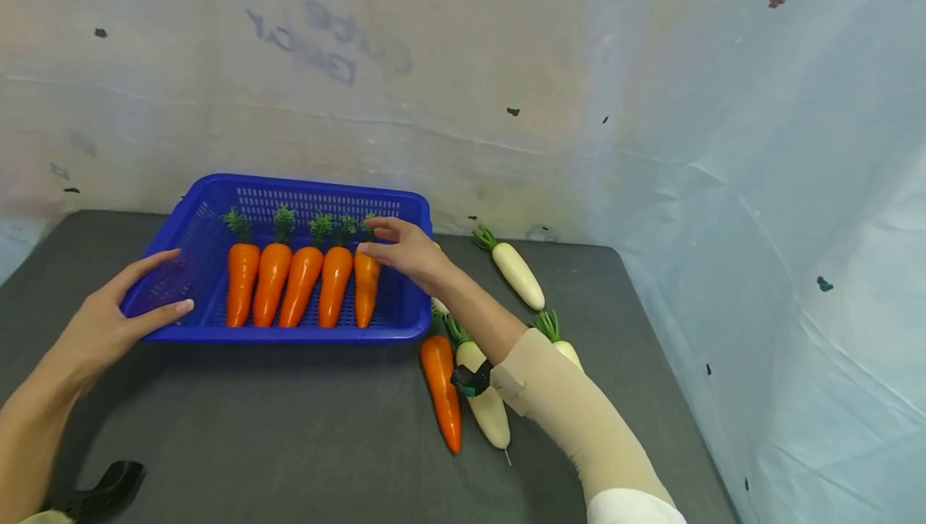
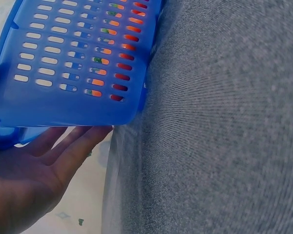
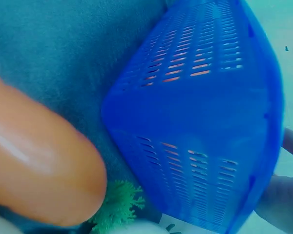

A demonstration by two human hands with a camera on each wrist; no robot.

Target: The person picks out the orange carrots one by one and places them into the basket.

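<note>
A blue plastic basket (image 1: 289, 334) stands on the dark grey table with several orange carrots (image 1: 273, 283) in a row, their green tops toward the far wall. My left hand (image 1: 108, 319) holds the basket's left side, with thumb and index finger over the rim; in the left wrist view other fingers (image 2: 78, 148) lie against the outside. My right hand (image 1: 408, 251) reaches over the basket's right edge, its thumb and fingers apart at the top of the rightmost carrot (image 1: 366, 287). In the right wrist view the basket wall (image 3: 185, 112) hides this hand's fingertips.
Right of the basket lie a loose carrot (image 1: 440, 391) and several white radishes (image 1: 518, 275) with green tops. My right forearm partly covers some of them. Whitish sheeting (image 1: 463, 66) hangs behind the table (image 1: 289, 427) and along its right side.
</note>
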